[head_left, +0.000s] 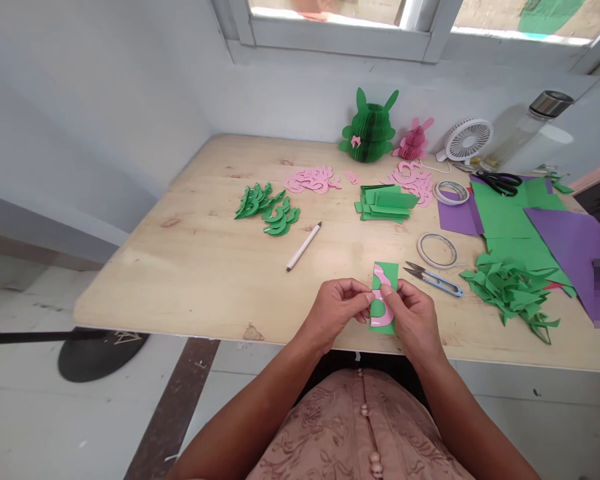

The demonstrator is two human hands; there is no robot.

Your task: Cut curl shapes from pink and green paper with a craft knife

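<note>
At the bench's (195,280) near edge, pink cutout (387,315) is pinched onto still-uncut green card (379,309) by left hand (339,308) and right hand (418,321)

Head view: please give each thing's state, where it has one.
Green card: held
Left hand: at card's left edge
Right hand: gripping card
Snips: slightly open
Green rabbit: standing, unfolded
Pink rabbit: standing, unfolded
Bottle: capped
Fan: upright, spinning unclear
Pen: lying flat
Tape rolls: lying flat
</note>
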